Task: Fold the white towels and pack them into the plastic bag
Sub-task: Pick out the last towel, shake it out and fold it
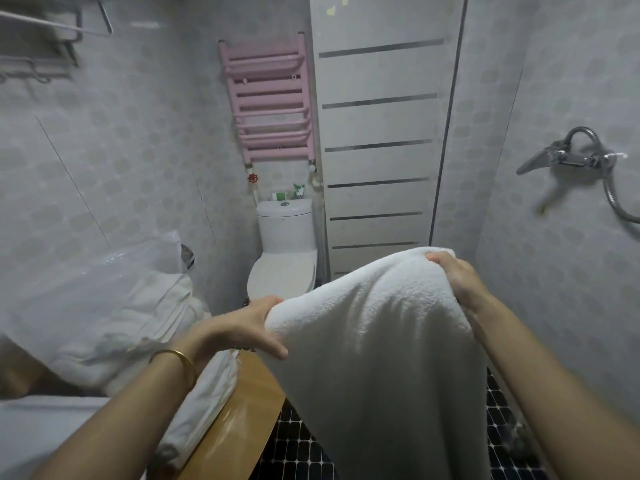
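A white towel (377,348) hangs in the air in front of me, draped down past the frame's bottom. My left hand (252,323) grips its upper left corner, thumb on the near side. My right hand (457,275) grips the upper right corner, held higher. To the left, a clear plastic bag (114,271) stands open on the counter with white folded cloth (138,317) inside it. Another folded white towel (204,403) lies on the wooden counter (249,410) under my left forearm.
A toilet (284,258) stands straight ahead against the far wall, below a pink radiator rack (270,105). A frosted sliding door (377,150) is beside it. A shower tap (568,157) projects from the right wall. Dark tiled floor (298,448) lies below.
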The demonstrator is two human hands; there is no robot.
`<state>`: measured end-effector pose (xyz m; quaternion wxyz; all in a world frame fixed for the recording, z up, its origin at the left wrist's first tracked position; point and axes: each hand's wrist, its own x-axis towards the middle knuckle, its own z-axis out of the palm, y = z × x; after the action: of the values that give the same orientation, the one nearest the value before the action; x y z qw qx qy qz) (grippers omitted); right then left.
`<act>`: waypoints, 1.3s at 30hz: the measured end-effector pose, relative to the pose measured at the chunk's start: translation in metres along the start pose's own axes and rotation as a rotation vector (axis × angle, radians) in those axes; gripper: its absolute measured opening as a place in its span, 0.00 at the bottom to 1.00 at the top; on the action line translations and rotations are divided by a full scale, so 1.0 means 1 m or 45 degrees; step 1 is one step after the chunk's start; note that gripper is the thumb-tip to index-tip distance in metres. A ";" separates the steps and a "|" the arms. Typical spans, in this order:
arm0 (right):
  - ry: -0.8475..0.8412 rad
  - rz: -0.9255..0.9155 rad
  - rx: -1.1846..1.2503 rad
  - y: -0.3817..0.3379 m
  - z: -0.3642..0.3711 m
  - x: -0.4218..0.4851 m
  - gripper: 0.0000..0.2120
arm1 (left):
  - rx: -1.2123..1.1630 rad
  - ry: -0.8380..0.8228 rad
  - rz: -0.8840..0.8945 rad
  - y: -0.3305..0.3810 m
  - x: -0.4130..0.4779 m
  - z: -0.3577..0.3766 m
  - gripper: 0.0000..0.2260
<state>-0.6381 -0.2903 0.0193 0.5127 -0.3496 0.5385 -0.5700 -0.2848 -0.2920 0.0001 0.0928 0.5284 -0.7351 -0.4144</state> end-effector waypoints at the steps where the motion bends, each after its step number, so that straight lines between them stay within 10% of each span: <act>1: 0.003 0.010 -0.011 0.001 -0.003 0.001 0.05 | 0.107 0.080 0.020 0.002 0.002 0.004 0.30; 5: 0.043 0.036 0.000 0.008 -0.021 0.005 0.07 | 0.022 0.293 -0.036 0.002 0.005 0.010 0.14; 11: -0.017 0.070 0.164 0.026 -0.038 0.018 0.17 | -1.094 0.393 -0.207 -0.001 0.012 0.029 0.12; 18: -0.033 0.368 0.136 0.037 -0.051 0.028 0.08 | -0.896 0.725 -0.432 0.021 0.023 0.042 0.09; 27: -0.353 0.787 0.170 0.086 -0.083 0.012 0.26 | -1.498 0.645 -0.518 0.071 0.029 0.036 0.10; 34: -0.553 0.288 0.444 0.112 -0.065 0.002 0.33 | -1.161 0.725 -0.479 0.079 0.016 0.020 0.13; 39: -0.658 0.163 -0.113 0.098 -0.042 -0.005 0.45 | -1.534 0.703 -0.532 0.070 0.011 0.005 0.16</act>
<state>-0.6564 -0.2646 -0.0825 0.6524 -0.4708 0.4352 -0.4042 -0.3417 -0.2921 0.0431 0.4718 0.6015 -0.2094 -0.6097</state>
